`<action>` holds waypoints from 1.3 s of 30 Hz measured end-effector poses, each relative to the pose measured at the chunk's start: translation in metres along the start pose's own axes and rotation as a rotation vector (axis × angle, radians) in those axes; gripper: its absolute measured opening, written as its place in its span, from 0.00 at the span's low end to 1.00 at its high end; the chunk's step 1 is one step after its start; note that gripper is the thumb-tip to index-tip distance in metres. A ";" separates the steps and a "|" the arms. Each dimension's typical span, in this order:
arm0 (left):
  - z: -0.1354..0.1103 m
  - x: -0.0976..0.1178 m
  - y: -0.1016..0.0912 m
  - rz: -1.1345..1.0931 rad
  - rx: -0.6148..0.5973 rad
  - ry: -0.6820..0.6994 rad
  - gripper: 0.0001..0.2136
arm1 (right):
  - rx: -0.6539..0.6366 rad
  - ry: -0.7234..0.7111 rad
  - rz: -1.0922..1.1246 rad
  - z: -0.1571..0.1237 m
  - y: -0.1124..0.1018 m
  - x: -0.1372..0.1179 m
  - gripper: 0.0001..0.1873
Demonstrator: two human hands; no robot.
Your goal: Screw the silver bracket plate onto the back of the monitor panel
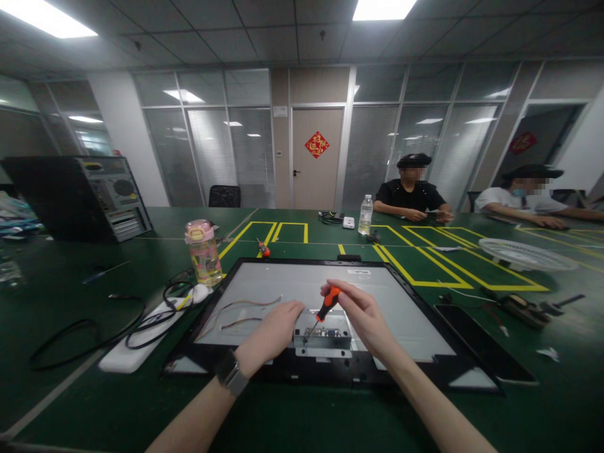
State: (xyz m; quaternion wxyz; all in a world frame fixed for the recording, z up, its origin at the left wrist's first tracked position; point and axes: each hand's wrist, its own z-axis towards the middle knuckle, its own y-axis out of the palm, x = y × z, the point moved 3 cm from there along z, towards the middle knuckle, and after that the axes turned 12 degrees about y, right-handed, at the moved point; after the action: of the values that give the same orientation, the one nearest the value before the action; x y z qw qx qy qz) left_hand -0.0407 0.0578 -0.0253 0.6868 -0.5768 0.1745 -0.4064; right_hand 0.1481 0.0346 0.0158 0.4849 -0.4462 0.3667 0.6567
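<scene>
A monitor with its back cover off (264,286) lies face down on the green table, its grey metal panel up. My right hand (361,314) is closed on an orange-handled screwdriver (323,309). The screwdriver's tip points down-left at the small metal board cover (325,340) near the panel's front edge. My left hand (271,333), with a watch on the wrist, rests fingers curled on the panel just left of that cover; I cannot see anything in it. Thin coloured wires (240,308) run across the panel's left part.
A pink bottle (204,251) and black cables over a white slab (141,333) lie at left. A computer case (85,198) sits far left. A dark panel (481,343) and tools lie at right, a white fan grille (526,253) beyond. Two people sit at the far side.
</scene>
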 end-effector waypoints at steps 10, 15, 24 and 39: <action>0.001 0.001 -0.001 -0.004 -0.016 -0.017 0.22 | 0.146 -0.150 -0.229 -0.005 0.006 -0.010 0.11; 0.001 -0.003 0.003 -0.004 -0.018 -0.012 0.21 | 0.056 -0.092 -0.123 -0.005 0.009 -0.005 0.15; 0.001 0.002 -0.002 0.009 -0.034 -0.026 0.22 | 0.261 -0.132 -0.174 -0.006 0.004 -0.002 0.13; 0.000 0.001 -0.001 0.006 -0.017 -0.009 0.22 | 0.099 0.009 -0.022 0.001 -0.004 0.004 0.12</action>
State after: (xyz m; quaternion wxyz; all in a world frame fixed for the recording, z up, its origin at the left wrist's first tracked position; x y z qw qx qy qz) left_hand -0.0404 0.0576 -0.0246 0.6838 -0.5840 0.1768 -0.4000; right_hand 0.1515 0.0380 0.0126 0.5120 -0.4283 0.3962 0.6305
